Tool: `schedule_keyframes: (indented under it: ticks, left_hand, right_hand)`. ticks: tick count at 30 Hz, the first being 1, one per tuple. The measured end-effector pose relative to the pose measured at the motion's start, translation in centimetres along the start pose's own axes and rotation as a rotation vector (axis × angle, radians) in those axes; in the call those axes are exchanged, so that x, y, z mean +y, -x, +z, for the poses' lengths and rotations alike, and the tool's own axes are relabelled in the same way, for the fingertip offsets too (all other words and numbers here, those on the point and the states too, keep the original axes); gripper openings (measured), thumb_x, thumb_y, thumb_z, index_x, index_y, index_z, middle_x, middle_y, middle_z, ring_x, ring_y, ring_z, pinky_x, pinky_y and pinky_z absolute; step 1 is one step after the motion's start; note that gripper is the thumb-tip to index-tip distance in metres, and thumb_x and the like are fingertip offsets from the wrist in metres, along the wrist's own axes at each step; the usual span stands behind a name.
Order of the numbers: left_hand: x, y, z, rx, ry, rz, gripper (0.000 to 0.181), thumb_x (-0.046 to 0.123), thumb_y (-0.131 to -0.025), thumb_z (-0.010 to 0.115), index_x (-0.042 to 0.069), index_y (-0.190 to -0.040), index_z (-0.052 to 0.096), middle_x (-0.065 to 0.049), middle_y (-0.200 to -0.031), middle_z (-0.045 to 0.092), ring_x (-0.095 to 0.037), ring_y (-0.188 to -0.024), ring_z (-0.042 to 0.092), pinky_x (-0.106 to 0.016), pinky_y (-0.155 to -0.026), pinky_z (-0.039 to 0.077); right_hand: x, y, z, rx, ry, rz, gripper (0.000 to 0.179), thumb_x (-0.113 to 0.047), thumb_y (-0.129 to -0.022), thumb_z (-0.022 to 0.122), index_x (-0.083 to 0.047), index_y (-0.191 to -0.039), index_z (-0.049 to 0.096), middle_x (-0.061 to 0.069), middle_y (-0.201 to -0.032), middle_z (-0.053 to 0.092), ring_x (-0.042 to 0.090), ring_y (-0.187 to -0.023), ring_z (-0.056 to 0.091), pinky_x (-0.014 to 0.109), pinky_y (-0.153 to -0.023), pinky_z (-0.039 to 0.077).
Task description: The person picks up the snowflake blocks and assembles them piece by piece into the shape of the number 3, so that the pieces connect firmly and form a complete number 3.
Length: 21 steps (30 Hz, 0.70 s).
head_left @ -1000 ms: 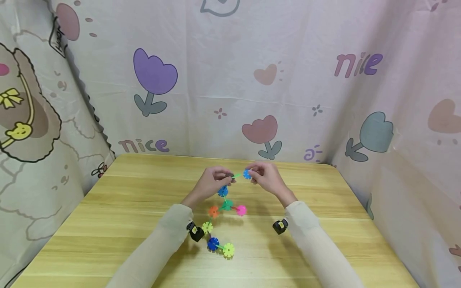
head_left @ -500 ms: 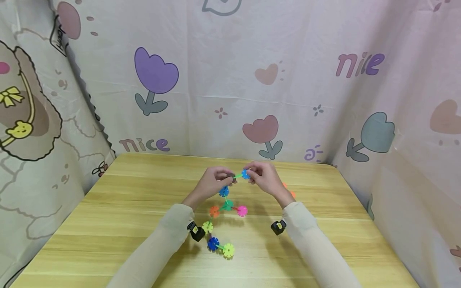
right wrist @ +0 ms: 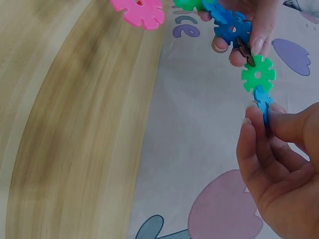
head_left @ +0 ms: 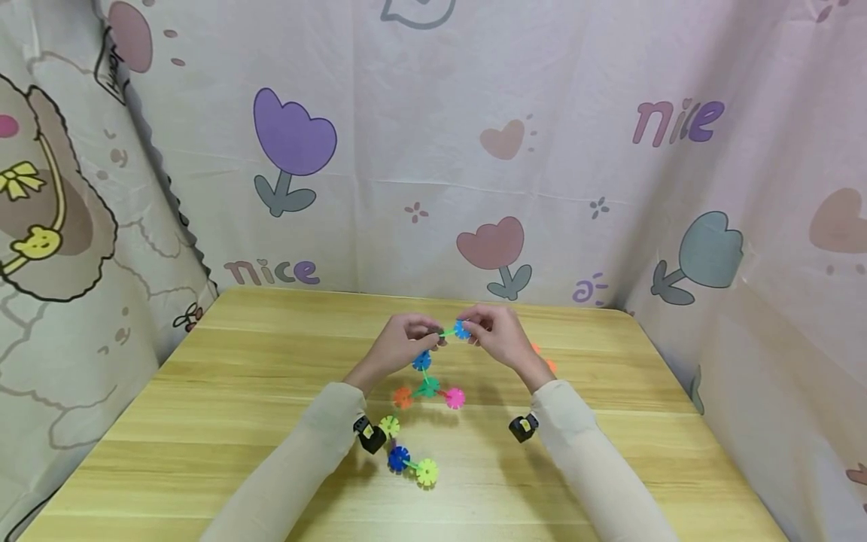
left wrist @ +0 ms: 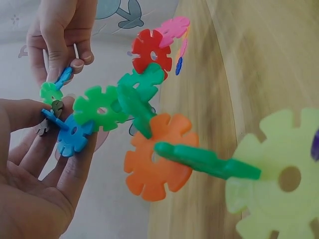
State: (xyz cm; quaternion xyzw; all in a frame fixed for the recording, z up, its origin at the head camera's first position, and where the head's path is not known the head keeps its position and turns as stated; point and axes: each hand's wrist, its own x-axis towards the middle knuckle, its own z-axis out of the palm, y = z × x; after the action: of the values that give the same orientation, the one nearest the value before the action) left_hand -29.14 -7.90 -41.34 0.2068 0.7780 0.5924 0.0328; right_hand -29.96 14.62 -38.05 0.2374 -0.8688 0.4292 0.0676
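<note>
My left hand [head_left: 400, 345] pinches a dark brown snowflake disc [right wrist: 244, 50] at one end of a chain of notched plastic discs. My right hand [head_left: 501, 337] pinches a light blue disc [right wrist: 263, 102] between thumb and fingers. Between the two hands sits a bright green disc [right wrist: 265, 79], slotted into the brown one, and the light blue disc meets its far edge. The chain hangs from my left hand: a blue disc [left wrist: 75, 142], green discs [left wrist: 92, 112], an orange disc [left wrist: 142, 159] and a yellow-green disc [left wrist: 269, 149] show large in the left wrist view.
A branch ends in a pink disc [head_left: 455, 399]. Lower down come a dark blue disc [head_left: 398, 459] and a yellow disc [head_left: 427, 473]. Orange pieces [head_left: 552, 366] show beside my right wrist on the wooden table [head_left: 271, 354]. A patterned curtain [head_left: 406, 150] stands behind.
My right hand has moved slightly left, bringing the light blue disc up to the green one. Orange pieces have come into view beside the right wrist. The chain's lower end has swung slightly left.
</note>
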Motion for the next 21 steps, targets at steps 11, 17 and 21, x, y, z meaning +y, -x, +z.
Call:
schedule_keyframes:
  ticks: [11,17,21]
  left_hand:
    - [0.31,-0.26,0.44,0.023,-0.013,-0.032,0.017,0.009,-0.100,0.066,0.005,-0.114,0.074,-0.010,-0.102,0.080,-0.020,-0.093,0.076,-0.035,-0.085,0.062]
    - [0.26,-0.24,0.43,0.007,0.016,-0.016,0.017,0.007,-0.101,0.064,0.003,-0.114,0.072,-0.014,-0.104,0.079,-0.025,-0.096,0.077,-0.037,-0.088,0.063]
    - [0.08,-0.37,0.24,-0.052,0.063,0.025,0.019,0.004,-0.100,0.063,-0.002,-0.117,0.068,-0.025,-0.110,0.076,-0.038,-0.098,0.075,-0.043,-0.090,0.062]
  right_hand:
    - [-0.27,-0.01,0.46,0.046,0.007,-0.014,0.011,0.001,-0.097,0.067,0.001,-0.101,0.078,0.016,-0.087,0.077,0.015,-0.064,0.069,0.021,-0.060,0.059]
    - [-0.27,0.01,0.49,0.043,0.010,-0.019,0.012,0.001,-0.097,0.067,0.002,-0.103,0.077,0.016,-0.086,0.077,0.014,-0.064,0.069,0.021,-0.060,0.059]
    - [-0.35,-0.03,0.38,0.018,0.005,-0.039,0.013,0.000,-0.098,0.067,0.002,-0.106,0.077,0.016,-0.089,0.077,0.012,-0.066,0.068,0.022,-0.062,0.059]
